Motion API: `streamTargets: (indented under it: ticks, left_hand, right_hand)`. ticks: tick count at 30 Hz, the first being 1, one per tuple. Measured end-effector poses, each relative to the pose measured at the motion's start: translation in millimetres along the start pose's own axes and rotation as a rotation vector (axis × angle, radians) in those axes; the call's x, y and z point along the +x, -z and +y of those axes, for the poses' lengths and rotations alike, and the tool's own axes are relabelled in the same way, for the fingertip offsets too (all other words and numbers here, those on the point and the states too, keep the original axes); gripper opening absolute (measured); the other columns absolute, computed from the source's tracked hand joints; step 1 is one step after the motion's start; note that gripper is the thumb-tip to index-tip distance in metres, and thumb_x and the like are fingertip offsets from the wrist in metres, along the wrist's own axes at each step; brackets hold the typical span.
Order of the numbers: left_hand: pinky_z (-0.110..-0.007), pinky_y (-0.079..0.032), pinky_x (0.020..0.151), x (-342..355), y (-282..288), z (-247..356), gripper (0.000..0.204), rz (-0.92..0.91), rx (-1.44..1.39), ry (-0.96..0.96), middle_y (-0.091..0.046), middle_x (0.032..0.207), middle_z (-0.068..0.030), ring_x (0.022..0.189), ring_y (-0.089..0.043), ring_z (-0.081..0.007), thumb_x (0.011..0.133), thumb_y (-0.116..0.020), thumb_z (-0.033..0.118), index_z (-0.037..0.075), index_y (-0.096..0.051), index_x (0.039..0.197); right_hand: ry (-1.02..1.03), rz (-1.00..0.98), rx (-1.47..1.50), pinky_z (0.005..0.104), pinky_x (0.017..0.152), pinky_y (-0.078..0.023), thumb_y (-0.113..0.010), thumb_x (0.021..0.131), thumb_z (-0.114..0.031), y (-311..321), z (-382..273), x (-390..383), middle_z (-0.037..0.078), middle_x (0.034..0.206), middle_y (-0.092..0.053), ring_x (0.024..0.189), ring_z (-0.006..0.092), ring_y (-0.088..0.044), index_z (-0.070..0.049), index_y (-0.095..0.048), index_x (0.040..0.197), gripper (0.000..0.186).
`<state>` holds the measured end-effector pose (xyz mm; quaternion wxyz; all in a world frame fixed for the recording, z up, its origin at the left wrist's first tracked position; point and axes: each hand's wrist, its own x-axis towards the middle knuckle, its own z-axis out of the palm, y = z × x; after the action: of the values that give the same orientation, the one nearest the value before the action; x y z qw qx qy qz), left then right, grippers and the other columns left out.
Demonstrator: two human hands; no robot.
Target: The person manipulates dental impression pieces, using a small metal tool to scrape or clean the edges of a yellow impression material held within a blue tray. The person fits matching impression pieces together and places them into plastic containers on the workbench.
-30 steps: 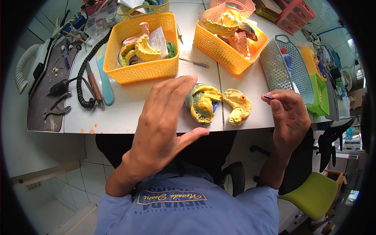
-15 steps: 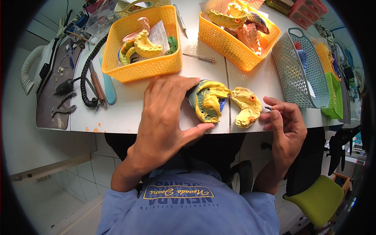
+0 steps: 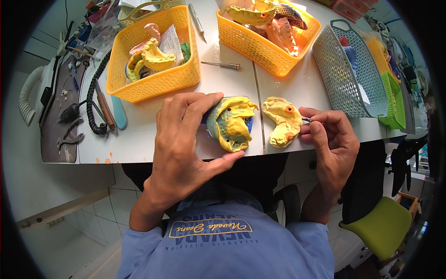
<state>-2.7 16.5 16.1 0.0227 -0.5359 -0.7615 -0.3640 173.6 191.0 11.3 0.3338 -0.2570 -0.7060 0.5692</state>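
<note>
My left hand (image 3: 179, 135) spans a dental impression (image 3: 232, 124) lying on the table, thumb at its near edge and fingertips at its far edge. The impression is yellow and greenish-grey material in a blue tray, with small dark holes in it. Just to its right lies a curved yellow dental cast (image 3: 282, 125) with two orange patches. Pinched between the thumb and fingers of my right hand (image 3: 333, 144) is a small metal pin-like part (image 3: 306, 119), its tip close to the cast's right side. I cannot tell whether that tip touches the cast.
Two yellow baskets (image 3: 153, 86) (image 3: 278, 67) hold more casts and impressions. A blue-grey basket (image 3: 355, 79) and a green one (image 3: 395, 104) stand at the right. A screwdriver-like tool (image 3: 223, 64) lies behind the impression. Pliers (image 3: 69, 135), a coiled cord (image 3: 93, 118) and a spatula (image 3: 119, 111) are at left.
The view has shifted, so the table's things sit further left. My right hand has brought the metal part closer to the yellow cast. My left hand keeps its grip on the impression.
</note>
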Motion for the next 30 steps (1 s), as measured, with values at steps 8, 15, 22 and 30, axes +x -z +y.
streamTargets:
  ticks: [8,15,22,30]
  left_hand:
    - [-0.042,-0.044,0.091,-5.2,1.1,-4.7,0.076,0.026,-0.009,-0.062,-0.060,0.115,-0.0137,0.101,-0.055,-0.0327,0.055,-0.090,0.019,0.001,-0.056,0.121]
    - [-0.039,-0.047,0.090,-5.8,-0.2,-6.2,0.083,0.026,0.036,-0.068,-0.062,0.114,-0.0129,0.102,-0.057,-0.0308,0.051,-0.093,0.025,0.001,-0.057,0.123]
    - [-0.039,-0.048,0.089,-5.1,0.7,-4.8,0.083,0.010,0.036,-0.045,-0.062,0.114,-0.0128,0.101,-0.057,-0.0307,0.051,-0.093,0.025,0.001,-0.057,0.122]
    - [-0.039,-0.049,0.087,-3.7,0.1,-4.5,0.084,-0.005,0.008,-0.058,-0.062,0.113,-0.0121,0.098,-0.057,-0.0302,0.050,-0.094,0.025,0.002,-0.057,0.121]
  right_hand:
    - [0.028,-0.010,0.015,0.0226,0.074,-0.055,-0.062,0.094,-0.002,-0.3,0.0,-0.2,0.020,0.107,-0.069,0.082,0.0104,-0.066,0.005,-0.059,0.098,0.010]
    - [0.018,-0.015,0.043,0.0232,0.075,-0.056,-0.061,0.094,-0.002,-0.9,-0.1,0.1,0.021,0.108,-0.068,0.084,0.0108,-0.066,0.006,-0.058,0.099,0.010]
    - [0.026,-0.017,0.044,0.0232,0.075,-0.056,-0.062,0.093,-0.001,-3.4,-0.9,1.5,0.021,0.108,-0.068,0.084,0.0113,-0.066,0.005,-0.058,0.099,0.009]
    - [0.085,-0.018,-0.012,0.0243,0.076,-0.056,-0.061,0.093,0.000,-3.3,0.1,2.9,0.022,0.105,-0.068,0.084,0.0135,-0.067,0.005,-0.058,0.098,0.008]
